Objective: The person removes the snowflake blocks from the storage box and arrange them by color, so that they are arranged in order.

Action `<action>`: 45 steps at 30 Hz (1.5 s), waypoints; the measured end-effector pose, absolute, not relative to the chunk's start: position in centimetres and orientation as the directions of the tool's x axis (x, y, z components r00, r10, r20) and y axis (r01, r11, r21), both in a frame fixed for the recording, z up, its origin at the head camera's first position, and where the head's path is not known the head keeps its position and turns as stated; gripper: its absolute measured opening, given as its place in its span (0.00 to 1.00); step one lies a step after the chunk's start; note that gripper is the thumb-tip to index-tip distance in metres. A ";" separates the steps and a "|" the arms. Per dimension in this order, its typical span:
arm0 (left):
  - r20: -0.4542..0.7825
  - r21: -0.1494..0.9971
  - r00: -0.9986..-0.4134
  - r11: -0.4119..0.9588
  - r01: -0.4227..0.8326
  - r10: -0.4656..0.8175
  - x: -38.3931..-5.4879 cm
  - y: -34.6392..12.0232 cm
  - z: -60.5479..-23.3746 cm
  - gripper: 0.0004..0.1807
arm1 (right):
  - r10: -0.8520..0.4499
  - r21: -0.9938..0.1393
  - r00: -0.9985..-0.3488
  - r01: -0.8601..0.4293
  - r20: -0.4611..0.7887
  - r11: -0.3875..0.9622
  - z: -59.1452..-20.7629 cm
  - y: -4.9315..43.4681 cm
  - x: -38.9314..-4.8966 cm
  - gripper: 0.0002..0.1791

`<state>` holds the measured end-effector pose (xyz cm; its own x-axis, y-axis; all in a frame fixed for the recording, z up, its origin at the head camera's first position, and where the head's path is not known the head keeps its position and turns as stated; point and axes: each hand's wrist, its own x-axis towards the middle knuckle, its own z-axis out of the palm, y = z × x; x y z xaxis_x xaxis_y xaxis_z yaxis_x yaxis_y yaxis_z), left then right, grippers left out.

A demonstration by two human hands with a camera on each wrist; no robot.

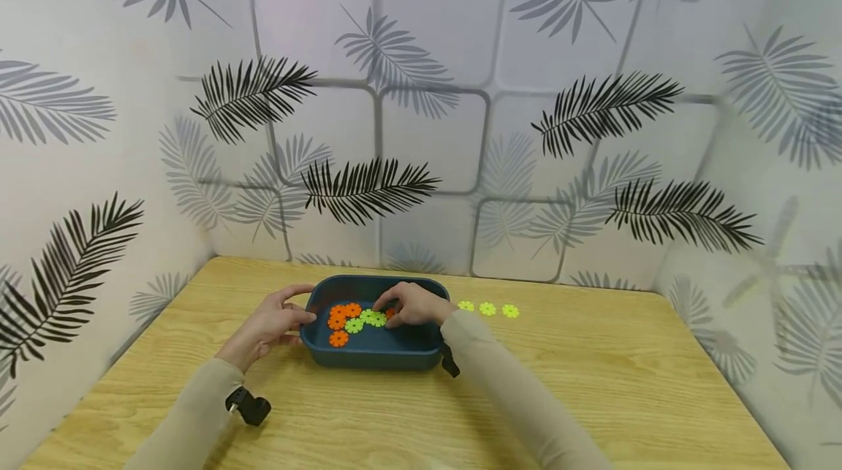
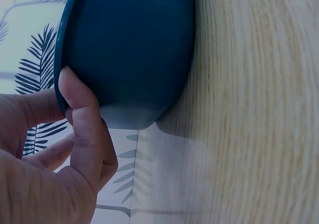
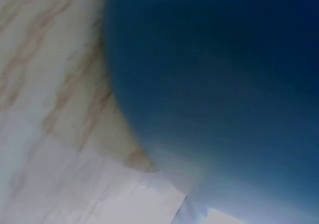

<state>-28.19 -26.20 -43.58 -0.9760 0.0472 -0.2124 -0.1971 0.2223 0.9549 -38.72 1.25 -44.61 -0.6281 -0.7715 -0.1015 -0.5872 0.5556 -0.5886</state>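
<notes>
A dark blue rectangular plastic tray (image 1: 375, 359) stands on the wooden table, holding several flat, notched, flower-shaped discs. Orange discs (image 1: 338, 338) lie toward its left end, and yellow-green discs (image 1: 354, 325) near its middle. My left hand (image 1: 275, 320) grips the tray's left end, its thumb and fingers at the rim in the left wrist view. Over the tray's right half, my right hand (image 1: 416, 304) reaches inside, fingertips down among the discs beside an orange one; I cannot tell whether it pinches that disc. The tray's outer wall (image 3: 209, 94) fills most of the right wrist view.
Right of the tray, a row of yellow-green discs (image 1: 487, 308) lies on the wooden table (image 1: 592, 368). A wall (image 1: 434, 141) with a leaf pattern rises behind the table's back edge. Black wrist cameras (image 1: 248, 406) are strapped at both sleeves.
</notes>
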 end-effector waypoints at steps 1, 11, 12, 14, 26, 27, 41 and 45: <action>-0.213 0.955 -0.976 0.222 -0.197 0.051 -28.3 -26.2 -43.6 0.36 | -0.770 -0.577 -0.629 -0.592 -0.105 0.563 -44.6 1.2 -38.7 0.19; -0.208 0.959 -0.976 0.210 -0.190 0.065 -29.1 -26.6 -44.0 0.36 | -0.795 -0.505 -0.601 -0.661 -0.086 0.555 -44.7 0.8 -39.0 0.16; -0.210 0.959 -0.976 0.205 -0.194 0.062 -29.2 -26.7 -44.0 0.35 | -0.796 -0.500 -0.598 -0.664 -0.091 0.556 -44.8 0.8 -39.0 0.18; -0.206 0.960 -0.976 0.209 -0.188 0.069 -29.4 -26.8 -44.0 0.35 | -0.800 -0.485 -0.591 -0.672 -0.104 0.559 -44.9 0.8 -39.1 0.21; -0.200 0.960 -0.977 0.215 -0.181 0.071 -29.3 -26.7 -43.8 0.35 | -0.836 -0.449 -0.532 -0.720 -0.132 0.529 -44.7 0.6 -39.2 0.15; -0.198 0.960 -0.977 0.217 -0.178 0.075 -29.3 -26.7 -43.8 0.35 | -0.836 -0.454 -0.531 -0.717 -0.136 0.529 -44.7 0.6 -39.2 0.15; -0.178 0.960 -0.982 0.232 -0.158 0.068 -29.0 -26.7 -44.0 0.35 | -0.825 -0.478 -0.542 -0.688 -0.162 0.546 -44.6 0.7 -38.7 0.14; -0.178 0.960 -0.982 0.231 -0.159 0.067 -29.0 -26.6 -44.0 0.35 | -0.810 -0.465 -0.562 -0.679 -0.170 0.568 -44.6 0.7 -38.7 0.12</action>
